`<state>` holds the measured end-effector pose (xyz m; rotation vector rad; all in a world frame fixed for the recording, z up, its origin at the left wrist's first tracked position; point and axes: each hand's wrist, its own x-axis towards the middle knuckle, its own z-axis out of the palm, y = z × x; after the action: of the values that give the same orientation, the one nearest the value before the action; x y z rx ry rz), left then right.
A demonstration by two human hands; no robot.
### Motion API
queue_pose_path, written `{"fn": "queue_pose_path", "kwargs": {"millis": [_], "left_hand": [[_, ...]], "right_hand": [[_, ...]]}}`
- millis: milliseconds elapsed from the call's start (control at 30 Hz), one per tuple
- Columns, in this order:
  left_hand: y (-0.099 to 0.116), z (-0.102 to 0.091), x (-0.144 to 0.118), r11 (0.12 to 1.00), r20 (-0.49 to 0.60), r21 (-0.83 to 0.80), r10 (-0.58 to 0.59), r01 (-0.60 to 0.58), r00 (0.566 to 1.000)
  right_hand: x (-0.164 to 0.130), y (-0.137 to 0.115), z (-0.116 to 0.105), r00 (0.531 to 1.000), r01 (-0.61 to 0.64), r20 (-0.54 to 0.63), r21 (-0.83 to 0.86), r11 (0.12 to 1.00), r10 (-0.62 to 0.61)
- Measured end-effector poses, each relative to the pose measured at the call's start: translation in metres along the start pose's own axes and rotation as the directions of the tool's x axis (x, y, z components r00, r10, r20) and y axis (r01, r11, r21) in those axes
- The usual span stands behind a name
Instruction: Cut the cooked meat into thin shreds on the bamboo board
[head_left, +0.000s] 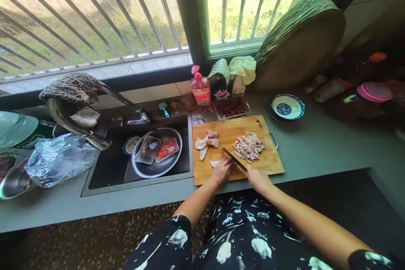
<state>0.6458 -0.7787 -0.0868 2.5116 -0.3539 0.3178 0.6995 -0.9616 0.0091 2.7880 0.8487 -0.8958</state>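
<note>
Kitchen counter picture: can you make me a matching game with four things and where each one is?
Things:
1. knife
2. soap bottle
3. blue patterned plate
4. metal bowl

Places:
A. in the sink
B. on the counter, right of the cutting board
C. by the window ledge
D. in the right hand, over the cutting board

Pairs: 1-D, 2-C, 3-B, 4-A

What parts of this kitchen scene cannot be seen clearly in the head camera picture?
- Meat piece under the left hand: mostly covered by the fingers.
- Knife handle: hidden inside the right hand.
- Packets in the metal bowl: labels too small to read.
- Items at the far right near the pink lid: dark and blurred.
- Plastic bag contents: hidden by crumpled film.
</note>
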Motion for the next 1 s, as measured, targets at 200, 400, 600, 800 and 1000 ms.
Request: {"fn": "queue_pose_path", "kwargs": {"millis": [200, 400, 600, 800, 1000], "left_hand": [[-0.001, 0.001, -0.002, 0.999, -0.040, -0.038, -0.028, 0.026, 0.999], [0.002, -0.004, -0.003, 1.000, -0.025, -0.013, -0.026, 0.025, 0.999], [-0.001, -0.006, -0.009, 1.000, -0.033, 0.017, -0.007, 0.008, 0.999], [-0.004, -0.001, -0.009, 1.000, -0.040, -0.012, -0.022, 0.021, 0.999], [-0.008, 0.006, -0.014, 0.999, -0.076, -0.039, -0.038, 0.036, 0.996]], "right_hand": [[0.000, -0.004, 0.005, 0.999, 0.006, 0.049, 0.007, 1.000, -0.007], [0.030, -0.019, -0.013, 0.999, -0.028, -0.030, 0.064, 0.998, 0.030], [0.013, -0.008, -0.007, 0.997, -0.039, -0.058, 0.044, 0.998, 0.041], [-0.005, -0.014, 0.001, 0.999, -0.038, -0.010, 0.054, 0.998, 0.039], [-0.006, -0.019, 0.007, 0.998, -0.050, 0.051, 0.043, 0.998, 0.047]]}}
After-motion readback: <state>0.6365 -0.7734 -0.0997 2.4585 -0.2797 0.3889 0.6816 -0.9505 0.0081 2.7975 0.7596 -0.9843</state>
